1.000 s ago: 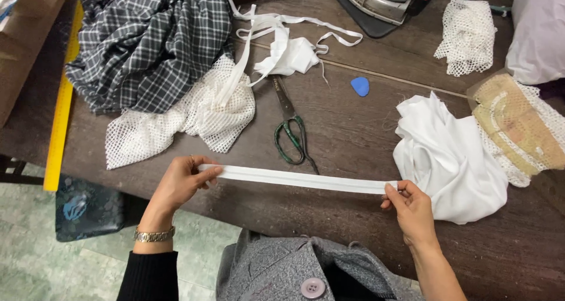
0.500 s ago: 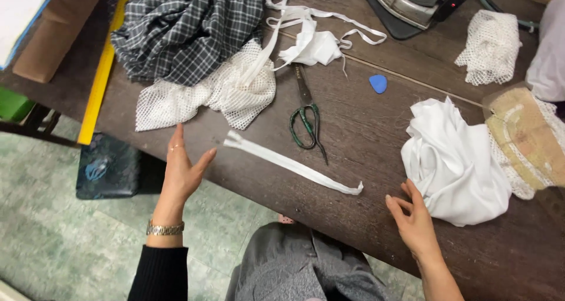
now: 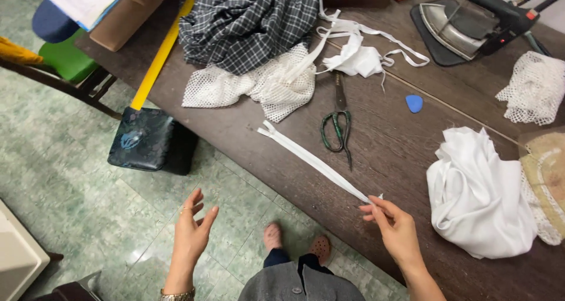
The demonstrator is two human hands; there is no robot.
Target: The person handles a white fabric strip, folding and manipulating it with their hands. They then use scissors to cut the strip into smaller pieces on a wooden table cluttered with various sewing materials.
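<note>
**Fingertips pinch near end of white strip**

Fingers of the right hand (image 3: pixel 397 227) pinch the near end of a white fabric strip (image 3: pixel 312 163), which runs diagonally up-left across the dark table (image 3: pixel 388 142), beside green-handled scissors (image 3: pixel 337 124). Left hand (image 3: pixel 193 230) hovers spread and empty over the floor, well apart. Strip's pinched tip is partly hidden.

**Stuff scattered around the sewing table**

Scissors (image 3: pixel 337 124) lay mid-table, checked cloth (image 3: pixel 250 21) and white mesh (image 3: pixel 259 86) piled behind them. An iron (image 3: pixel 465 21) sat at the far right, a blue chalk (image 3: pixel 414 103) nearby, and white fabric (image 3: pixel 479 195) was heaped right.
</note>
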